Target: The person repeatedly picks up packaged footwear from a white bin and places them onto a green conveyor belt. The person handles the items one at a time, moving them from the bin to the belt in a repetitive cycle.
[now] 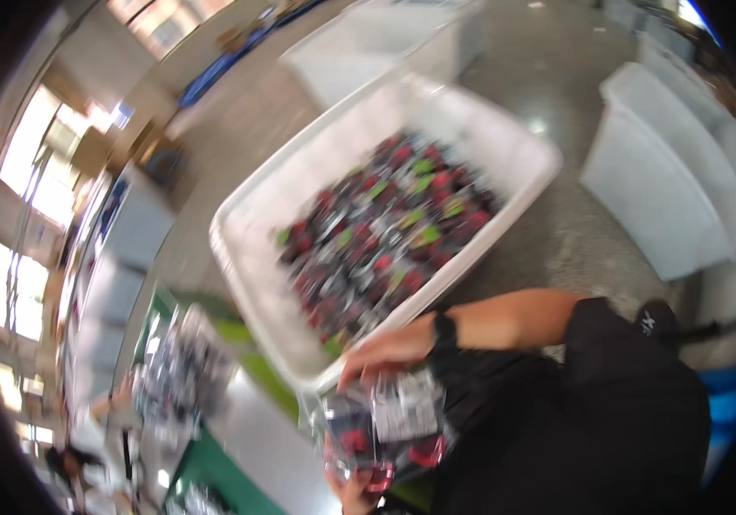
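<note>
Several clear plastic packages (348, 427) with dark and red contents are between my two hands, close to my body. One of them shows a white printed label (406, 410). My right hand (388, 350), with a dark band on its wrist, curls over their upper edge, beside the rim of a big white tub (258, 300). Gripping the lower side is my left hand (354, 493), mostly hidden behind the packages. Inside the tub lies a heap of similar packages (385, 245) in black, red and green. Motion blurs the details.
Left of my hands is a table with a grey-white top (265, 433) and green parts, bearing a pile of clear packages (181, 382). Another white tub (359, 47) stands beyond, and more white tubs (660, 172) stand at the right. A person (80, 472) is at the lower left.
</note>
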The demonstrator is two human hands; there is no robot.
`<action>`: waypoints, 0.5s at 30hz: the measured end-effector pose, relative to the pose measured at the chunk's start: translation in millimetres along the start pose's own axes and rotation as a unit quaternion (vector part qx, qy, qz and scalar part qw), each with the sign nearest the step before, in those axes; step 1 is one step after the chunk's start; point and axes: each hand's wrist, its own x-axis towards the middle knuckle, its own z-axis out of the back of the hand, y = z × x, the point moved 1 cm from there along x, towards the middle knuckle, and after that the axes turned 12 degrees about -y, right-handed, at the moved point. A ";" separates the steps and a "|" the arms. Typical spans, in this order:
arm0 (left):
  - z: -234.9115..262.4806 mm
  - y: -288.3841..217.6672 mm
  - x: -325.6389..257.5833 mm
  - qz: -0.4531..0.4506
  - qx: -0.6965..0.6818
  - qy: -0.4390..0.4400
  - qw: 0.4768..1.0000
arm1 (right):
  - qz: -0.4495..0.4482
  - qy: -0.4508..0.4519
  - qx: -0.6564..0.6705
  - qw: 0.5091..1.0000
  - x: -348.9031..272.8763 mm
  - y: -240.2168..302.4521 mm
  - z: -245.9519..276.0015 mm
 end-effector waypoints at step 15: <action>-106.7 -45.4 67.6 0.006 0.268 0.247 0.931 | 0.124 -0.266 0.030 0.955 -159.7 -75.7 63.1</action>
